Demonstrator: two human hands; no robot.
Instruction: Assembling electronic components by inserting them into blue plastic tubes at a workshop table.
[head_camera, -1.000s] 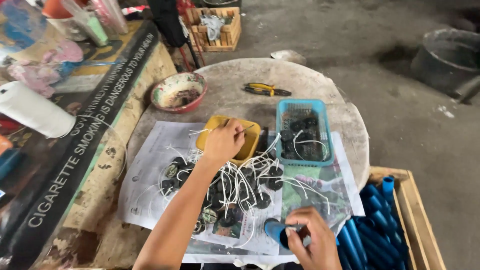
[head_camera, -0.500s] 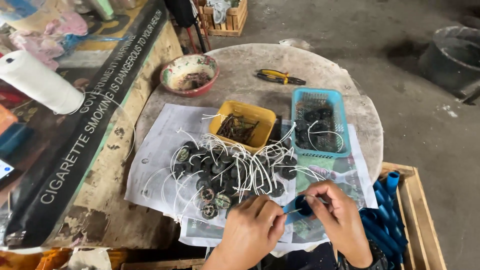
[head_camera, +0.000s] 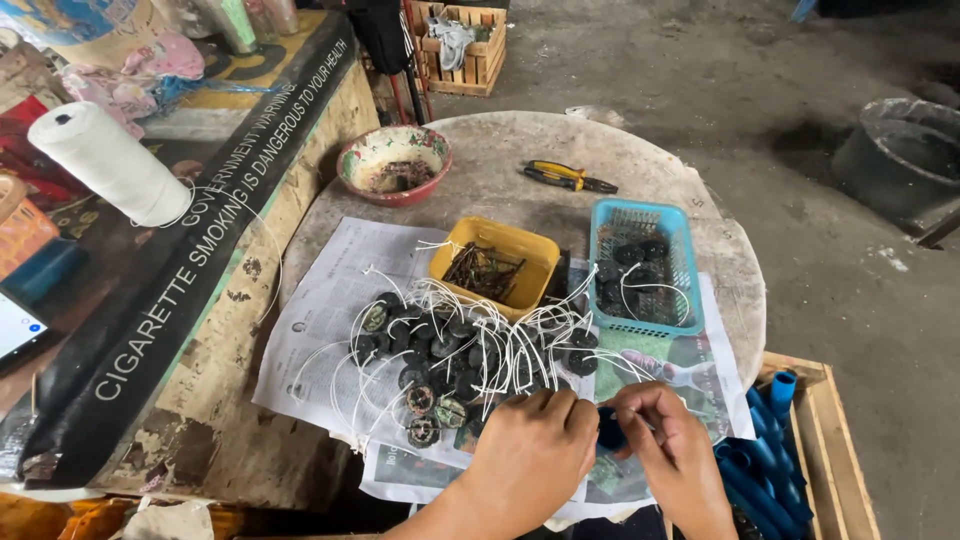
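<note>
Head cam — L hand & R hand both pinched round small blue tube — over newspaper

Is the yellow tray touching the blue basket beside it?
Apart. The head view shows a strip of bare tabletop between the yellow tray and the blue basket.

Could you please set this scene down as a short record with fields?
Setting: round worn table spread with newspaper
Left hand: fingers curled, meeting the right hand over the paper
Right hand: pinches a small blue tube piece
Pile: dark round plugs with white strings ahead of the hands
Yellow tray: rusty nails
Blue basket: a few more strung plugs
Bowl: far left, dark bits inside
Pliers: beyond the trays
String spool: on the left bench
Blue tubes: in the crate at right
</note>
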